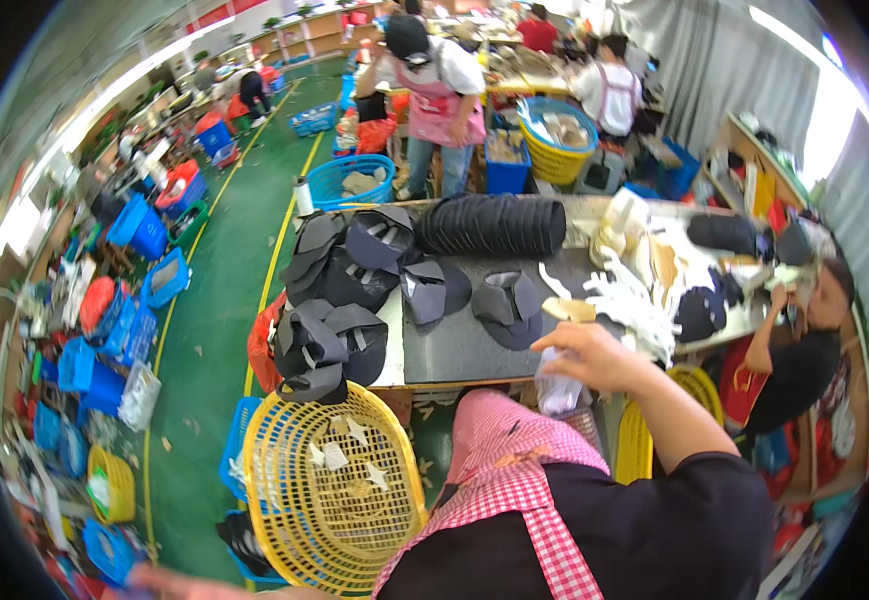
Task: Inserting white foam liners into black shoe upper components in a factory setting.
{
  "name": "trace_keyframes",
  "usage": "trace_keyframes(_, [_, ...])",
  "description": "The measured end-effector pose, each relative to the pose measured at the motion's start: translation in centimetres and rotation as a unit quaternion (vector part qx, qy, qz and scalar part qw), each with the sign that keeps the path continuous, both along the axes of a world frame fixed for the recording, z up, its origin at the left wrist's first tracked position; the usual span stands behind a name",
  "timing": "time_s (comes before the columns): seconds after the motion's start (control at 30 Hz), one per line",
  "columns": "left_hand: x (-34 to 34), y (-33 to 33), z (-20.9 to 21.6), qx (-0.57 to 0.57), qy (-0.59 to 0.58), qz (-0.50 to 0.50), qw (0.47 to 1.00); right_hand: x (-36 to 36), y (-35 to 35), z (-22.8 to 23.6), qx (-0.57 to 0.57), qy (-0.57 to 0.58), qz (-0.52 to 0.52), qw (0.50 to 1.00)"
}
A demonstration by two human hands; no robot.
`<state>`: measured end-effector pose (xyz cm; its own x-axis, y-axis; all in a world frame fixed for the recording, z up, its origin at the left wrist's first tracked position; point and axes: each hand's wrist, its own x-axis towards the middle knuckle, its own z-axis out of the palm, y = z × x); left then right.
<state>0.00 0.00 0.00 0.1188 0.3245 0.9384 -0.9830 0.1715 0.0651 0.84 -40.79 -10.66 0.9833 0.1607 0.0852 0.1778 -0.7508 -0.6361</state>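
Observation:
My right hand [594,357] hovers over the near edge of the dark worktable [454,353], fingers apart and holding nothing that I can see. Just beyond its fingertips lies a tan flat piece [569,309], and to its left a black-grey cap piece with a brim [509,310]. A translucent plastic bag [558,385] is below the hand. My left hand [179,583] is at the lower left, blurred and partly cut off, beyond the big yellow basket [266,500]. White star-shaped scraps [377,476] lie in that basket.
Several black cap pieces [339,275] are heaped at the table's left, beside a row of nested black caps [491,225]. White strips [634,300] cover the right side. A co-worker in a pink apron [434,115] stands across the table; another person [804,350] sits at right.

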Motion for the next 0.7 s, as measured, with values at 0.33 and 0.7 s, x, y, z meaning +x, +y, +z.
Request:
trace_keyframes(0.33, [5.2,-6.2,-24.7,0.183,0.764,-0.156,0.599,3.5,-15.7,-0.4,0.092,-0.164,-0.322,0.928])
trace_keyframes(0.7, [12.1,-15.4,-39.4,0.69,0.657,-0.178,0.248,6.7,-31.3,-7.7,0.161,-0.118,-0.248,0.948])
